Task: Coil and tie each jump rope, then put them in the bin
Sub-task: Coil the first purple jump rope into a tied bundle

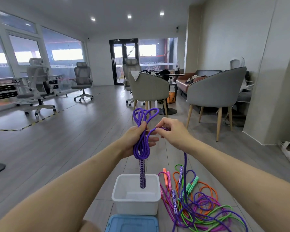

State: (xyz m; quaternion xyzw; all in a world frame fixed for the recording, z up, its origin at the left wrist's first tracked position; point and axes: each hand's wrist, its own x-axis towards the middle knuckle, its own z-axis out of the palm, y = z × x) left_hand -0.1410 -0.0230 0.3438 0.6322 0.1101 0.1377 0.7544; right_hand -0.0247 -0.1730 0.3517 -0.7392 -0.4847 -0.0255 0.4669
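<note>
the left hand (137,139) grips a coiled purple jump rope (141,144), its patterned handle (142,174) dangling. the right hand (172,131) pinches its strand. one white bin (136,205); a tangle of ropes (199,203) i cannot count.

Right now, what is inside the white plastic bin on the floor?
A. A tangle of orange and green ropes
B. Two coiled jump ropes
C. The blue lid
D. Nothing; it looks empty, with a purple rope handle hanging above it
D: the white plastic bin shows only its bare bottom; the patterned purple handle dangles over it from the purple rope coil in the left hand.
</note>
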